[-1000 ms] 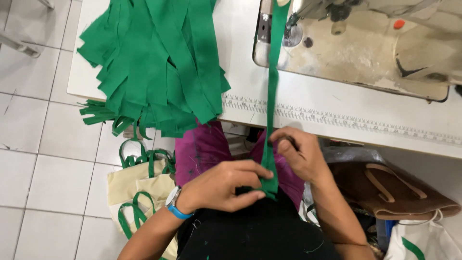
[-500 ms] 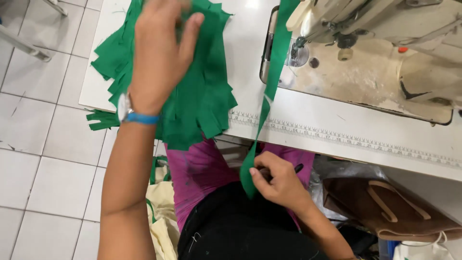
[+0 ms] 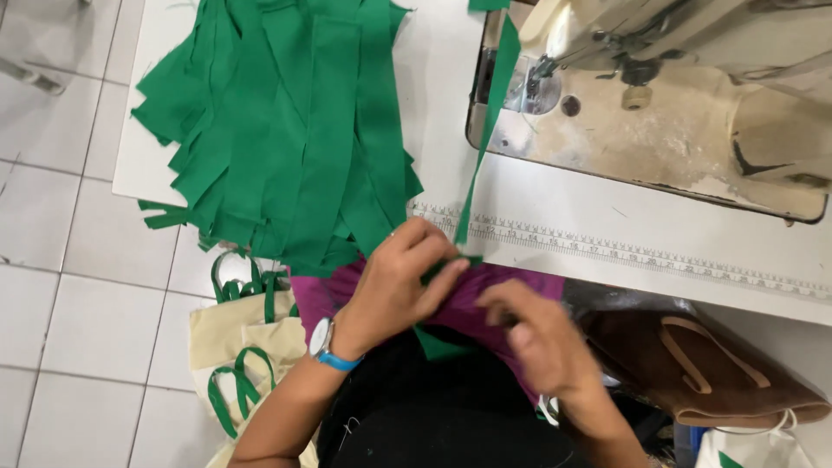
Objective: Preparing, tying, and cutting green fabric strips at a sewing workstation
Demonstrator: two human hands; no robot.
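On white table (image 3: 555, 199) above pale tiled floor (image 3: 69, 260), green strips (image 3: 286, 130), sewing machine (image 3: 676, 95).

Place: a sewing workshop — I sit at its bench.
Far right: my industrial sewing machine (image 3: 659, 95) on a white table (image 3: 607, 225).
Far left: cut green strips (image 3: 286, 130).
Near left — finished cream bags (image 3: 243, 347) on tiled floor (image 3: 69, 286).

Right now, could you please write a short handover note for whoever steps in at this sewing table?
Left hand: gripping the green strip at the table edge.
Right hand: over the lap, blurred; grip unclear.
The strip runs from the lap up to the sewing machine.
Pile of green strips lies on the white table, left of the machine.
Cream bags with green handles sit on the floor.
Done: strip fed to the machine. Left: the pile.
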